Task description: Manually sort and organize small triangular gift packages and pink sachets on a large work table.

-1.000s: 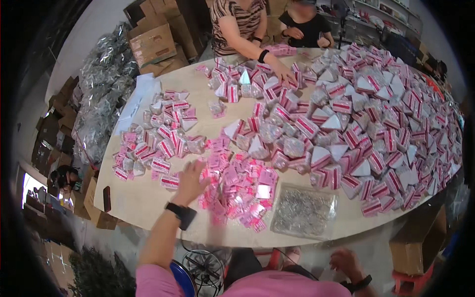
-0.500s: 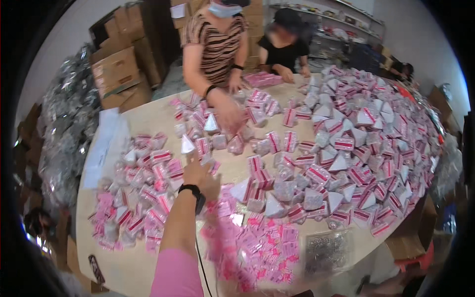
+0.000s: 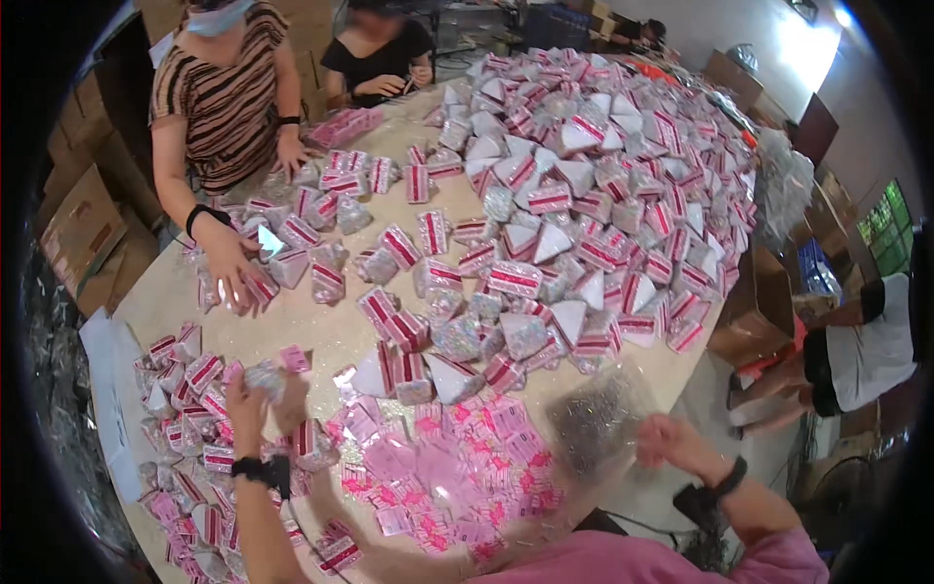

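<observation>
My left hand (image 3: pixel 255 401), with a black watch on the wrist, is raised over the table's near left and closed on a small silvery glitter packet (image 3: pixel 265 376) with a pink card at its top. Around it lie finished red-and-white labelled packets (image 3: pixel 195 375). My right hand (image 3: pixel 673 443) is curled at the right edge of a clear plastic bag of silvery pieces (image 3: pixel 593 417), which looks lifted and blurred. Between my hands lies a heap of loose pink cards (image 3: pixel 457 457).
The pale round table (image 3: pixel 321 336) carries a big heap of glitter packets (image 3: pixel 603 185). Across it, a person in a striped top presses a hand (image 3: pixel 233 277) on packets; another in black sits beside. Cardboard boxes (image 3: pixel 83 229) stand left; a person in white bends by a box (image 3: pixel 754 307) at right.
My left hand left the pink card heap and now holds up a glitter packet. My right hand rose from below the table to the clear bag. The view swung right.
</observation>
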{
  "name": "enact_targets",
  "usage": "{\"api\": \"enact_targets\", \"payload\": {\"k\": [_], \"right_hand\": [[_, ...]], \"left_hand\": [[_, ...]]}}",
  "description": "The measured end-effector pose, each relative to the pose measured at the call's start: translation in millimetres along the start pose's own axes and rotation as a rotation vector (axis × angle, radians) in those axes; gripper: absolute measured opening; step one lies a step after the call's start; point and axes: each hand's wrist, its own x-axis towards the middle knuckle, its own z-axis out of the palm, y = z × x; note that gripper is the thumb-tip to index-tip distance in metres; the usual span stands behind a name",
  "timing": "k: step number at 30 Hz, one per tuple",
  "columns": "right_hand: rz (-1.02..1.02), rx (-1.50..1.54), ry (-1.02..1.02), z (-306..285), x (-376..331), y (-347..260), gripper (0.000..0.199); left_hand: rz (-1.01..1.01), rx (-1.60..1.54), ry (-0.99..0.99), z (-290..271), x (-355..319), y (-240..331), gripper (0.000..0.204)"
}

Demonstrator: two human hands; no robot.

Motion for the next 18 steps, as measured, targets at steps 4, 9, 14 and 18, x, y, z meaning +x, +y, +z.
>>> {"api": "enact_targets", "payload": {"k": [4,9,14,18], "right_hand": [[-0.161,0.005,0.065,-15,56,-25,0.028],[-0.028,0.41,0.227,-58,141,-12,0.061],[0.044,0.427,0.056,-82,179,-9,0.088],[0.121,0.39,0.084,-72,195,-31,0.094]], "left_hand": [[-0.277,-0.212,0.232,-100,-62,31,0.053],[0.012,0.63,0.36,-129,-121,77,0.063],[0.218,0.394,-0.291,66,-153,232,0.076],[0.617,0.608,-0.777,207,-156,275,0.081]]}}
